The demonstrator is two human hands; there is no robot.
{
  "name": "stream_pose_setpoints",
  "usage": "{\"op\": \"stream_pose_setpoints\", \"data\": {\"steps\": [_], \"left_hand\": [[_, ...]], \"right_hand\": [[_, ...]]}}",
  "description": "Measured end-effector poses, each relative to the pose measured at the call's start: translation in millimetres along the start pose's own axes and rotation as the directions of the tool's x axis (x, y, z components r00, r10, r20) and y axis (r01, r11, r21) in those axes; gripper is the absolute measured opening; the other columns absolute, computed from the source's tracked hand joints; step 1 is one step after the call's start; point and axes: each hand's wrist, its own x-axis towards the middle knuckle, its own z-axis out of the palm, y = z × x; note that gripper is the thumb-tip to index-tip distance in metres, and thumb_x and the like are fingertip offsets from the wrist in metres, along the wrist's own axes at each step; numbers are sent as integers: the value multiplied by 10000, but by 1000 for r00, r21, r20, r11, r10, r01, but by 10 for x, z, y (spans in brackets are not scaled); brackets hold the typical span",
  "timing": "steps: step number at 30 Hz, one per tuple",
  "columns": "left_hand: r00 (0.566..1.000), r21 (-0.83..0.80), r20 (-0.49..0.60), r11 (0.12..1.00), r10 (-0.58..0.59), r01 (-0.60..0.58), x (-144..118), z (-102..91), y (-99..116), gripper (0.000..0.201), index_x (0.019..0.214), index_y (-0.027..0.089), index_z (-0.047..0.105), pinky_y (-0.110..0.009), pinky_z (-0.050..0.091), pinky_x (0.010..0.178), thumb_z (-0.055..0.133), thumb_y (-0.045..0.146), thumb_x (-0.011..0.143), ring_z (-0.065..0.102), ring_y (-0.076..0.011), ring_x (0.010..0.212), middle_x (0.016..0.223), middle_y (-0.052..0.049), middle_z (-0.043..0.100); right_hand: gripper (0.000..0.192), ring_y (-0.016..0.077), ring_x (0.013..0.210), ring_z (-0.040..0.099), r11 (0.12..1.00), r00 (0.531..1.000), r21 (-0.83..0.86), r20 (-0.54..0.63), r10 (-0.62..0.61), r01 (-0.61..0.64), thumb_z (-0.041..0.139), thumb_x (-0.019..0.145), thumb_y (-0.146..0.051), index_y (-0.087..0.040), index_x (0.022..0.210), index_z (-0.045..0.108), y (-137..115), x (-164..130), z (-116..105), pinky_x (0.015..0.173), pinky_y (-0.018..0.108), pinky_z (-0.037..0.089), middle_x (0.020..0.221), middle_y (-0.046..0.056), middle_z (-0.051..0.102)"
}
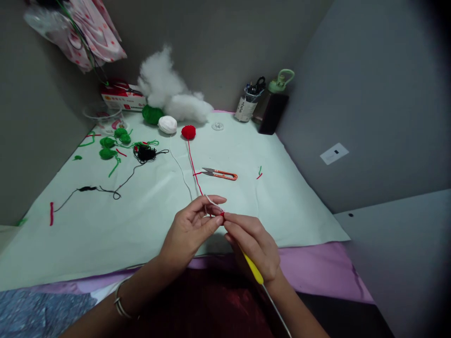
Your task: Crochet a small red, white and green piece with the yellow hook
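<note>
Yellow-handled hook (252,268), one, slanting toward five o'clock, gripped in right hand's (260,241) fingers; red piece (222,217), small, pinched by left hand's (188,232) fingers, beside right fingertips; seemingly mid-stitch, next move calling for taut white strand (213,203); red ball (188,132), eleven o'clock, worktop (141,216)

Pale cloth (141,225) carries yarn (188,132), snips (221,174), seemingly stuffing (164,80).
</note>
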Motion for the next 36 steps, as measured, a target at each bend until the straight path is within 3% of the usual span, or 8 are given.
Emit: {"op": "stream_pose_setpoints", "data": {"steps": [8, 12, 15, 20, 24, 29, 32, 36], "left_hand": [[1000, -76, -27, 997, 5, -7, 26, 57, -45, 405, 1200, 211, 683, -268, 523, 815, 793, 171, 812, 627, -142, 832, 857, 11, 644], [977, -299, 128, 932, -173, 204, 17, 50, -3, 494, 1304, 191, 672, -246, 495, 738, 808, 215, 829, 602, -121, 758, 831, 10, 644], [948, -362, 174, 877, -267, 314, 19, 7, 41, 528, 1310, 164, 682, -242, 473, 710, 842, 237, 812, 584, -107, 706, 795, 16, 629], [983, -224, 100, 959, -152, 171, 26, -65, 51, 476, 1283, 167, 699, -258, 450, 697, 833, 243, 832, 583, -113, 676, 754, 25, 630], [992, -165, 103, 982, -72, 88, -6, -61, 13, 415, 1251, 204, 725, -269, 486, 739, 815, 238, 847, 607, -127, 730, 798, 16, 641], [991, -142, 107, 985, -86, 101, -27, -13, -36, 401, 1241, 239, 736, -305, 526, 833, 816, 236, 848, 642, -159, 844, 908, -15, 682], [995, -162, 70, 983, -70, 81, -15, 18, -63, 405, 1223, 243, 756, -290, 516, 845, 844, 240, 828, 635, -156, 848, 873, -4, 678], [991, -313, 52, 940, -121, 132, -4, 56, -101, 452, 1275, 262, 751, -247, 488, 843, 845, 266, 832, 616, -140, 869, 902, -1, 681]], "right_hand": [[475, 228, 997, 748, 995, 997, -100, -73, -12, 5, 618, 971, -68, -190, 1429, 625, 45, -93, 83, 817, 341, 672, 1068, 116, 735], [503, 212, 878, 741, 996, 994, -64, -91, -61, 55, 631, 963, -69, -208, 1445, 623, 59, -122, 104, 751, 339, 668, 962, 73, 708], [464, 210, 948, 743, 992, 995, 103, -68, 77, -70, 608, 974, -69, -264, 1393, 655, 38, -86, 48, 758, 343, 661, 1061, 67, 738], [231, 199, 810, 713, 752, 878, 547, -60, 474, -368, 548, 1011, -152, -235, 1081, 751, 36, 21, -35, 703, 366, 623, 911, 54, 734], [192, 153, 647, 661, 524, 797, 758, -10, 604, -388, 556, 1020, -237, -227, 975, 743, 57, 80, 9, 583, 307, 580, 831, 33, 691], [177, 198, 932, 725, 660, 844, 631, -17, 537, -407, 608, 1006, -196, -253, 1044, 771, 11, 91, 84, 786, 354, 627, 987, 53, 768], [240, 191, 917, 725, 789, 871, 465, -72, 487, -402, 593, 1005, -138, -265, 1122, 759, -21, 46, 118, 777, 343, 637, 990, 48, 749], [393, 232, 1030, 725, 974, 974, 126, -95, 203, -191, 649, 963, -114, -279, 1314, 712, -25, -33, 160, 811, 368, 656, 1135, 85, 717]]}}
